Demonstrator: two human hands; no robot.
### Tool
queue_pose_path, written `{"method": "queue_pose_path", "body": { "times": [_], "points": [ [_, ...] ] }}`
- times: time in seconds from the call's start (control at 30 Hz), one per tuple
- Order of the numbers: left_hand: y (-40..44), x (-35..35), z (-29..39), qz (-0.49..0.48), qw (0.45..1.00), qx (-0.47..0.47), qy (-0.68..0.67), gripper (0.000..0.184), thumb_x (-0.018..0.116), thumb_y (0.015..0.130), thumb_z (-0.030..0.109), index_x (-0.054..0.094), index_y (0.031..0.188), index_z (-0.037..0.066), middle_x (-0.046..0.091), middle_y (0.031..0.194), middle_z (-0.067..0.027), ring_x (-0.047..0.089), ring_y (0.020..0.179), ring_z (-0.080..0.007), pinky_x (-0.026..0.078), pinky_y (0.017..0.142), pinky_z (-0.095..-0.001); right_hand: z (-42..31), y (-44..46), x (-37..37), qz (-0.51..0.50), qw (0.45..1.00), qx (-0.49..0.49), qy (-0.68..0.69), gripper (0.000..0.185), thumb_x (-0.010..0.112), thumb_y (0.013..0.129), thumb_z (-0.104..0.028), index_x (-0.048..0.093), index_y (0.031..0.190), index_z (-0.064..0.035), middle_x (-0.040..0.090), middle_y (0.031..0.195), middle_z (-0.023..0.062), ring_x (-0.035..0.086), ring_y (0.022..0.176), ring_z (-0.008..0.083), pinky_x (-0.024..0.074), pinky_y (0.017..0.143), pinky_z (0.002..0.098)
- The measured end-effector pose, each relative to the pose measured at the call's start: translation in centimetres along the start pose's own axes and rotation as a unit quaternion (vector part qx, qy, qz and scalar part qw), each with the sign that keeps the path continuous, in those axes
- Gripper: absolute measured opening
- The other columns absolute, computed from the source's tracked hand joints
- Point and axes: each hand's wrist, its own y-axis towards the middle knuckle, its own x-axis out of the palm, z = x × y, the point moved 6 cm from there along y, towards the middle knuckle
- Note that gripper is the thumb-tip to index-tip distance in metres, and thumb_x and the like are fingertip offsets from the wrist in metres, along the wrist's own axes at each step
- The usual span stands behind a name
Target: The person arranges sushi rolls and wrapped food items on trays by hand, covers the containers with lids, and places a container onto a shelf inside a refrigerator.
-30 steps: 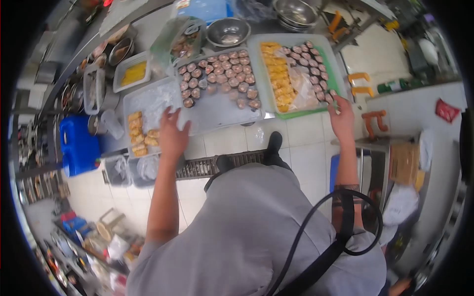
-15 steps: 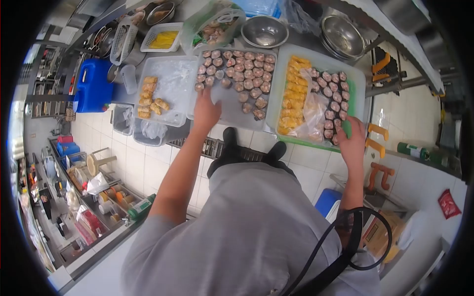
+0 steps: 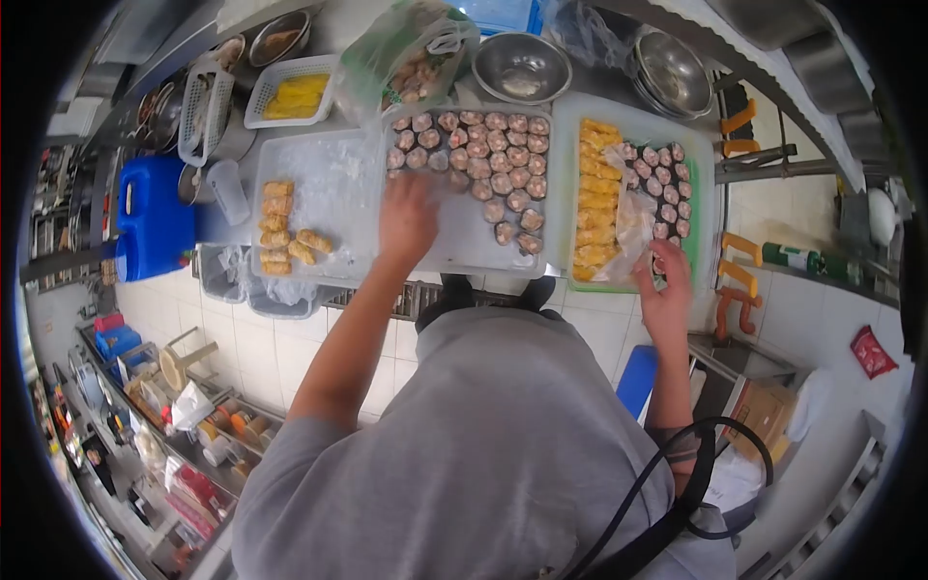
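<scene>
My left hand (image 3: 408,220) reaches over the middle tray (image 3: 454,253), close to the lower left pieces of round, meat-filled rolls with dark wrappers (image 3: 501,162). Motion smears its fingers, so what they hold does not show. At the near edge of the green-based right tray (image 3: 703,174), my right hand (image 3: 667,295) pinches the edge of a clear plastic sheet (image 3: 630,224). That sheet lies between a column of yellow wrapped rolls (image 3: 597,193) and several more dark-wrapped round rolls (image 3: 667,179). Part of a dark piece shows by the right fingers.
A left tray (image 3: 338,184) carries several browned rolls (image 3: 275,217). Behind stand a white basket of yellow strips (image 3: 290,92), a filled plastic bag (image 3: 411,58) and steel bowls (image 3: 522,68). A blue jug (image 3: 155,217) is far left; clear bins (image 3: 280,300) sit below the counter.
My right hand has moved from the dark-wrapped rolls at the right tray's near end to the plastic sheet, whose near part has shifted right. My left hand is now blurred. The view has shifted slightly.
</scene>
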Motion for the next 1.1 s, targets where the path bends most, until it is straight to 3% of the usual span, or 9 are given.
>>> {"method": "queue_pose_path", "body": {
  "times": [0.07, 0.2, 0.43, 0.6, 0.77, 0.87, 0.93, 1.0, 1.1],
  "points": [
    [0.2, -1.7, -1.9, -0.002, 0.999, -0.01, 0.033, 0.022, 0.067, 0.087, 0.004, 0.067, 0.109, 0.005, 0.065, 0.119, -0.0185, 0.063, 0.11, -0.0414, 0.054, 0.091, -0.0518, -0.6, -0.4, 0.3, 0.023, 1.0, 0.01, -0.009, 0.038, 0.076, 0.09, -0.007, 0.066, 0.126, -0.0036, 0.064, 0.132, 0.0163, 0.064, 0.12, 0.0348, 0.0516, 0.102, 0.0424],
    [1.4, 0.3, -5.7, -0.064, 0.997, 0.045, -0.019, 0.023, 0.064, 0.088, 0.002, 0.067, 0.11, 0.006, 0.065, 0.117, -0.0166, 0.063, 0.108, -0.0412, 0.055, 0.089, -0.0495, -1.5, -0.9, -1.0, 0.067, 0.992, 0.052, -0.091, 0.039, 0.076, 0.09, -0.008, 0.065, 0.127, -0.0038, 0.065, 0.129, 0.0169, 0.063, 0.12, 0.0371, 0.051, 0.103, 0.043],
    [2.8, -2.0, -3.0, -0.139, 0.987, 0.071, 0.048, 0.046, 0.07, 0.077, -0.009, 0.068, 0.12, 0.008, 0.061, 0.128, -0.0134, 0.059, 0.118, -0.0394, 0.054, 0.095, -0.046, 3.6, -2.9, -6.2, 0.093, 0.965, 0.19, -0.155, 0.049, 0.078, 0.089, -0.015, 0.062, 0.133, -0.0026, 0.062, 0.134, 0.0228, 0.06, 0.124, 0.0438, 0.0501, 0.105, 0.0478],
    [2.5, -1.4, -3.9, -0.145, 0.986, 0.076, 0.011, 0.066, 0.069, 0.073, -0.015, 0.062, 0.135, 0.007, 0.057, 0.135, -0.0149, 0.058, 0.12, -0.0391, 0.055, 0.097, -0.0448, 6.4, -0.7, -5.3, -0.002, 0.982, 0.095, -0.161, 0.058, 0.078, 0.087, -0.013, 0.058, 0.14, -0.0033, 0.063, 0.132, 0.0233, 0.062, 0.12, 0.044, 0.0519, 0.101, 0.0482],
    [0.9, -1.9, -3.9, -0.088, 0.995, 0.035, 0.043, 0.064, 0.075, 0.077, -0.006, 0.06, 0.139, 0.007, 0.054, 0.142, -0.0155, 0.057, 0.123, -0.0384, 0.054, 0.099, -0.0459, 9.4, 1.5, -4.1, -0.084, 0.984, 0.104, -0.116, 0.069, 0.082, 0.08, -0.017, 0.055, 0.141, -0.0028, 0.063, 0.129, 0.0236, 0.063, 0.116, 0.0454, 0.0532, 0.099, 0.0484],
    [-0.9, -2.0, -2.2, -0.084, 0.995, -0.002, 0.052, 0.056, 0.077, 0.083, 0.002, 0.061, 0.136, 0.009, 0.063, 0.13, -0.0149, 0.065, 0.112, -0.0344, 0.055, 0.094, -0.0448, 9.7, 2.2, -3.1, -0.15, 0.969, 0.11, -0.16, 0.077, 0.083, 0.074, -0.021, 0.053, 0.142, -0.0043, 0.062, 0.126, 0.0249, 0.063, 0.117, 0.046, 0.0539, 0.098, 0.051],
    [-2.7, 0.0, -0.9, -0.163, 0.977, -0.129, -0.042, 0.049, 0.078, 0.087, 0.01, 0.063, 0.133, 0.01, 0.069, 0.117, -0.014, 0.071, 0.098, -0.0337, 0.057, 0.087, -0.0457, 11.0, 1.9, -3.2, -0.165, 0.961, 0.163, -0.152, 0.082, 0.084, 0.071, -0.023, 0.051, 0.144, -0.0049, 0.062, 0.126, 0.0266, 0.063, 0.116, 0.0465, 0.0545, 0.096, 0.0516],
    [-4.0, 1.8, 2.2, -0.216, 0.962, -0.153, -0.07, 0.049, 0.081, 0.088, 0.02, 0.062, 0.133, 0.011, 0.072, 0.108, -0.0129, 0.072, 0.09, -0.0332, 0.058, 0.081, -0.0451, 11.6, 2.2, -2.8, -0.171, 0.964, 0.14, -0.148, 0.084, 0.084, 0.071, -0.022, 0.048, 0.146, -0.0063, 0.062, 0.124, 0.0279, 0.063, 0.115, 0.0475, 0.0544, 0.097, 0.0524],
    [-4.6, 3.7, 6.1, -0.216, 0.957, -0.18, -0.067, 0.053, 0.082, 0.087, 0.024, 0.06, 0.133, 0.01, 0.072, 0.105, -0.0136, 0.072, 0.091, -0.0324, 0.058, 0.079, -0.0438, 10.3, 2.8, -2.0, -0.184, 0.949, 0.185, -0.178, 0.085, 0.085, 0.072, -0.023, 0.047, 0.146, -0.0052, 0.061, 0.122, 0.028, 0.063, 0.114, 0.0493, 0.0542, 0.097, 0.0525]
  ]
}}
